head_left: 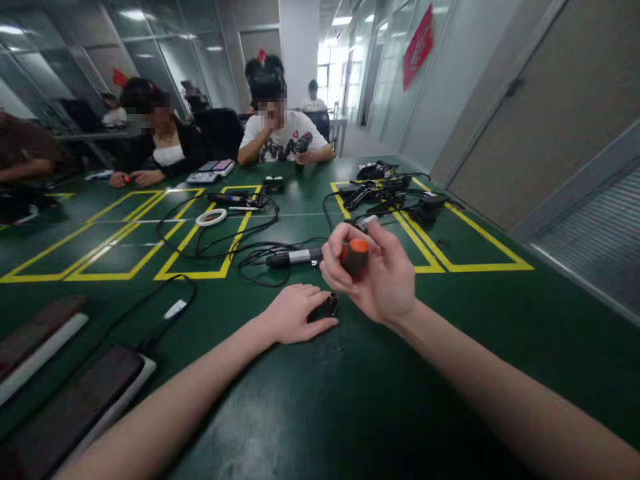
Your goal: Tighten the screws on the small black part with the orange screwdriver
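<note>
Fingers of the left hand [299, 315] grasp a small black part [326, 309] toward the table's [280, 407] near edge, probably light, hard, best pinned by its sides; closer to the right edge, the right hand [381, 275] grips a raised orange-black handle [356, 259], likely stiff.

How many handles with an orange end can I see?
1: the handle in the right hand. More might be hidden in the dark pile farther back.
</note>
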A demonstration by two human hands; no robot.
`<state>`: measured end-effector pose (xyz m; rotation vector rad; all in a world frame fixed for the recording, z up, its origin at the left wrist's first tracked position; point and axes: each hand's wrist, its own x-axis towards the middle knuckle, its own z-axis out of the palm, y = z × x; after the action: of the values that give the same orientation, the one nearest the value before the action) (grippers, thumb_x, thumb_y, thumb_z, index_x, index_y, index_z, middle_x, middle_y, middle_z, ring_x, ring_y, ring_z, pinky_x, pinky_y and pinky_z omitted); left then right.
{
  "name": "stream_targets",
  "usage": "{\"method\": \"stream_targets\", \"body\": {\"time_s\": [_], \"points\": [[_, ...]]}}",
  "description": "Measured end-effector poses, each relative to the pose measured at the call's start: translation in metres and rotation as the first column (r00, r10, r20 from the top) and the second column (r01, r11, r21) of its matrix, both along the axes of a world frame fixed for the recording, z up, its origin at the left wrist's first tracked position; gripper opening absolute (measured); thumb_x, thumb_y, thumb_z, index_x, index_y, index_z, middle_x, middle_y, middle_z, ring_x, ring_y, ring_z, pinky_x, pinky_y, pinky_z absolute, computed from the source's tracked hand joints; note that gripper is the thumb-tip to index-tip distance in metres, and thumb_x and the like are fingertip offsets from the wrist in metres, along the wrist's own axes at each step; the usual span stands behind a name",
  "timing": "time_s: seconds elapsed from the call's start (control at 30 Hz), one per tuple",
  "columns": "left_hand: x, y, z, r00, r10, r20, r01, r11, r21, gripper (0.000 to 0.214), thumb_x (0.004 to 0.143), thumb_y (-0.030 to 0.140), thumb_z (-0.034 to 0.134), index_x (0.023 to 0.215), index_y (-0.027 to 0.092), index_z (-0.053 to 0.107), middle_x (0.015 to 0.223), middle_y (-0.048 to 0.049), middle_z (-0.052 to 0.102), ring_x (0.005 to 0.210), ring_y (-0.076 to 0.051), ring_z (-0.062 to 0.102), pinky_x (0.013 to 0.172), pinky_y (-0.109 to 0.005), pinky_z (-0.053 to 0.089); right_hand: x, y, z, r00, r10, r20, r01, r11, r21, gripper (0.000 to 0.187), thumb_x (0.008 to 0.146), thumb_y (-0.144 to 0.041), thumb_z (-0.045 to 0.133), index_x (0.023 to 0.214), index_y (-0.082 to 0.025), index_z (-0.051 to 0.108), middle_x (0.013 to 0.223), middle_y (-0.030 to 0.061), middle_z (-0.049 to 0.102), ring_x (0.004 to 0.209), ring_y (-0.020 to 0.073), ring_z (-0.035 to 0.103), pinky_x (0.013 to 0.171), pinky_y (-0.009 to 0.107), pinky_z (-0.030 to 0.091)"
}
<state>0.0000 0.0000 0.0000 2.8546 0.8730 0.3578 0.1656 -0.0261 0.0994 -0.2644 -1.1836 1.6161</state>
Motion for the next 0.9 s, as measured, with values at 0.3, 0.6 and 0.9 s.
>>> {"method": "stream_targets", "body": {"time_s": [0.3, 0.6, 0.9], "points": [[-0.0007, 0.0008, -0.0013, 0.999, -0.007, 0.039, 0.008, 1.000, -0.014, 0.041, 0.101, 0.055, 0.052, 0.111, 0.017, 0.065, 0.100, -0.0101, 0.074, 0.095, -0.026, 0.071, 0.087, -0.036, 0.055, -0.0005, 0.0022, -0.0007, 0.998, -0.040, 0.040, 0.040, 0.999, -0.004, 0.053, 0.094, -0.062, 0.059, 0.063, -0.020, 0.051, 0.049, -0.0057, 0.043, 0.039, 0.0066, 0.034, 0.039, 0.021, 0.024], [-0.0004, 0.0019, -0.0013, 0.999, -0.008, 0.049, 0.010, 1.000, -0.030, 0.039, 0.101, 0.054, 0.053, 0.107, 0.017, 0.064, 0.100, -0.0102, 0.073, 0.095, -0.026, 0.071, 0.085, -0.036, 0.055, -0.0007, 0.0013, -0.0030, 0.997, -0.064, -0.034, 0.065, 0.998, 0.018, 0.032, 0.087, -0.048, 0.069, 0.077, -0.022, 0.054, 0.050, -0.0081, 0.046, 0.039, 0.0065, 0.030, 0.041, 0.020, 0.023], [-0.0022, 0.0031, -0.0059, 0.997, -0.010, 0.077, 0.011, 1.000, -0.017, 0.041, 0.101, 0.057, 0.052, 0.107, 0.019, 0.065, 0.097, -0.0087, 0.072, 0.094, -0.023, 0.070, 0.087, -0.034, 0.054, -0.0017, 0.0022, -0.0027, 0.989, -0.145, 0.033, 0.143, 0.989, 0.036, 0.044, 0.090, -0.061, 0.061, 0.076, -0.020, 0.062, 0.045, -0.0071, 0.045, 0.036, 0.0069, 0.031, 0.038, 0.021, 0.025]]}}
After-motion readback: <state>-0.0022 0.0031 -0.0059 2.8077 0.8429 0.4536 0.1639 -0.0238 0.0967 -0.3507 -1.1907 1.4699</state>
